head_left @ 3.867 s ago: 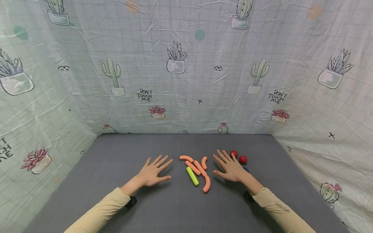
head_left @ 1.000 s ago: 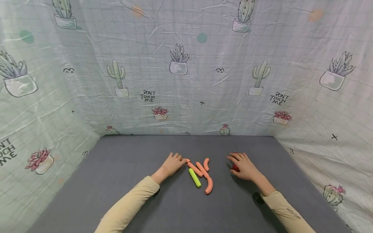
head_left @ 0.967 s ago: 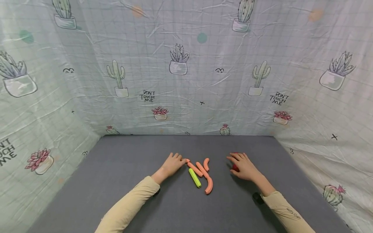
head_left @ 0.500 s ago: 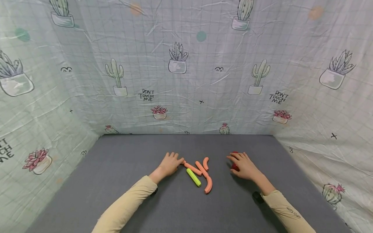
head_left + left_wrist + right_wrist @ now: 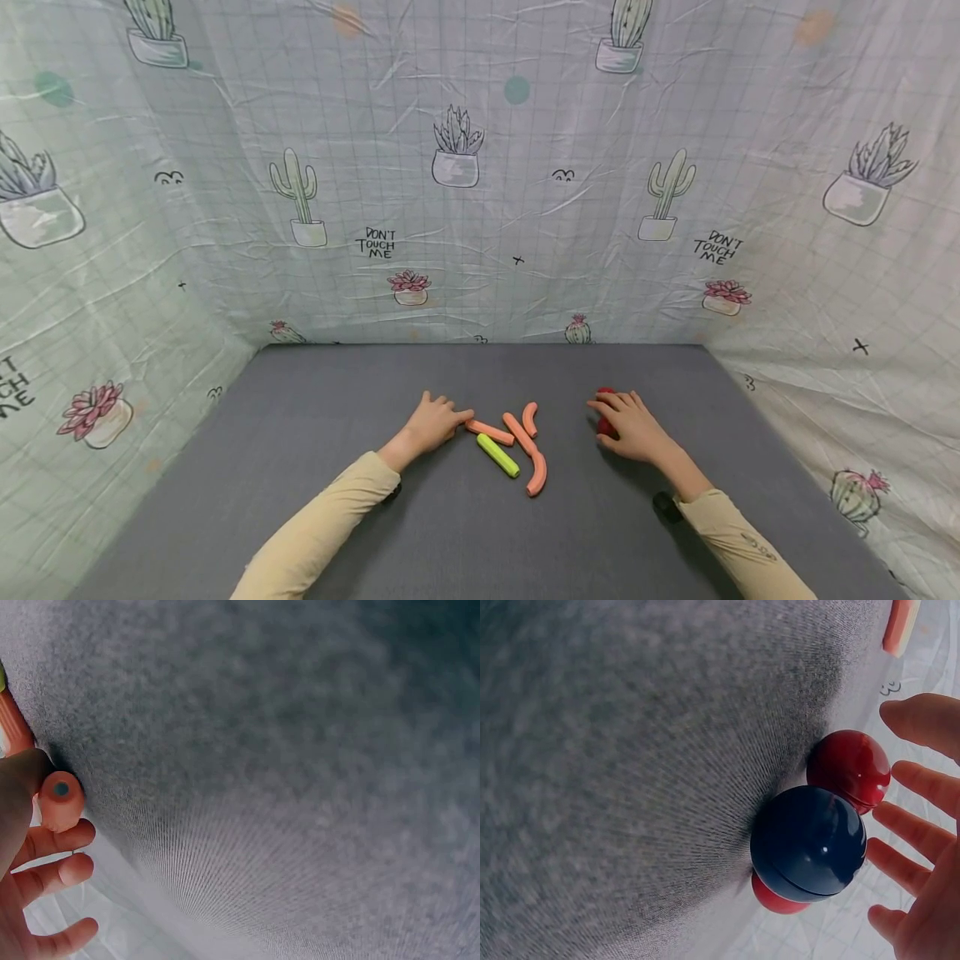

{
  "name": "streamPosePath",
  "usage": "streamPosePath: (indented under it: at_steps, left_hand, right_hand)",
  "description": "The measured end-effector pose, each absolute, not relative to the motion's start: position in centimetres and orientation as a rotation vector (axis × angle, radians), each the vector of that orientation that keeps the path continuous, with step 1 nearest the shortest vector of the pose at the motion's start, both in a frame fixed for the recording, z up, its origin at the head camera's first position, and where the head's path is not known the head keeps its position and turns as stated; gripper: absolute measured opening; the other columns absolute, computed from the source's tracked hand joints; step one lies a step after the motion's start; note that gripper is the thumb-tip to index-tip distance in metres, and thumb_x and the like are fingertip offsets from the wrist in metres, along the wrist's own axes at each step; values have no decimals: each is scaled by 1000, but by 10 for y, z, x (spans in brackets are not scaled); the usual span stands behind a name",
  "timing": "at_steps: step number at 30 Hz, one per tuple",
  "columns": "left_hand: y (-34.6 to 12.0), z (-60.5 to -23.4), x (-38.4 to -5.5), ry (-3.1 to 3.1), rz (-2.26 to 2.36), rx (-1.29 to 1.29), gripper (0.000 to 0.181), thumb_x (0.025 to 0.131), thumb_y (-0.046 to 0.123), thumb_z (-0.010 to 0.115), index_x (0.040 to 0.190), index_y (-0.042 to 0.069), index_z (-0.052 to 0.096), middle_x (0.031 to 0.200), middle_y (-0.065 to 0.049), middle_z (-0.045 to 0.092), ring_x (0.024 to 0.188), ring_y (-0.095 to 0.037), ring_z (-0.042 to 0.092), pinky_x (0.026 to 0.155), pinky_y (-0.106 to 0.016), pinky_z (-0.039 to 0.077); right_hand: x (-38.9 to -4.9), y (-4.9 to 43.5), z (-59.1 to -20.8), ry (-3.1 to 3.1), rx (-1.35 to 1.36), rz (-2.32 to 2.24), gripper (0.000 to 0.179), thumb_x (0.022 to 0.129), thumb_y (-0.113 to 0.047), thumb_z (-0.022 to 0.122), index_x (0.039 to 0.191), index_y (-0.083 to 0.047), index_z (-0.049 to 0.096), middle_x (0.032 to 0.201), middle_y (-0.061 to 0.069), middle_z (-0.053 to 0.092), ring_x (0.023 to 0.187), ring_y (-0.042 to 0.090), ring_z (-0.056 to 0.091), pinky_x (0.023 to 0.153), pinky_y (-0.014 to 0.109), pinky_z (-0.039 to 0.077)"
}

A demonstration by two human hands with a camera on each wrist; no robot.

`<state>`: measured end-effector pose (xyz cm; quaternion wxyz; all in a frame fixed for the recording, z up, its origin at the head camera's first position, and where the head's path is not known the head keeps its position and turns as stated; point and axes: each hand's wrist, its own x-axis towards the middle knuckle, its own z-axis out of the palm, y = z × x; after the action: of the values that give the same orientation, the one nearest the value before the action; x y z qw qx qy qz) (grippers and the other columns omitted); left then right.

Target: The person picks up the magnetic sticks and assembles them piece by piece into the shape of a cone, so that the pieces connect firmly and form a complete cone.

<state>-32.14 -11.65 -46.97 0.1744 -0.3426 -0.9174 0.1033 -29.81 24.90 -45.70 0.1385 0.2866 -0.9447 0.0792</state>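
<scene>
In the left wrist view, my left hand point(image 5: 433, 423) pinches an orange tube piece point(image 5: 61, 801) between thumb and index finger, its hollow end showing; the other fingers are spread. From the head view that piece is hidden under the hand. Right beside the fingertips lies a straight orange tube piece point(image 5: 491, 432), with a lime green tube piece point(image 5: 498, 456) just in front of it. My right hand point(image 5: 633, 429) hovers over a group of balls with fingers loosely spread. Beneath it are a dark blue ball point(image 5: 808, 844) and two red balls point(image 5: 849, 769), fingertips close to them.
Right of the green piece, a longer straight orange tube point(image 5: 517, 432) meets a curved orange tube point(image 5: 537, 475) end to end. A short curved orange tube point(image 5: 529, 419) lies beside them. Everything is on a grey table point(image 5: 300, 383), walled by a cactus-print curtain point(image 5: 510, 200).
My left hand has come in from the left, taken an orange tube piece and drawn slightly left; the neighbouring orange and green pieces have turned a little. My right hand has settled over the balls.
</scene>
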Motion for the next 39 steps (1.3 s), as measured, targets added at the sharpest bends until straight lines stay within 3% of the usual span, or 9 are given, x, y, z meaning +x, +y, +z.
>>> streamPosePath:
  at_steps: [9,17,39]
  left_hand:
    - [-116,-472,-326,-2615,254,-927,16,86,24,57,101,27,54,82,-2,66,79,-23,56,73,-49,39]
    - [-121,-469,-325,-2602,229,-862,18,87,29,55,100,16,56,84,-2,65,75,-23,56,66,-42,37]
    - [-130,-464,-292,-2569,90,-889,13,84,25,58,91,15,52,70,-1,54,63,-18,46,60,-34,25]
  right_hand:
    - [-297,251,-457,-2755,811,225,52,75,-22,70,122,-7,53,126,19,48,112,38,43,98,61,22]
    - [-297,252,-457,-2764,814,185,52,74,-21,70,121,-7,54,124,18,50,111,37,45,97,60,25]
    - [-301,256,-462,-2673,882,91,40,64,-8,76,101,-7,62,95,9,58,95,33,53,91,57,34]
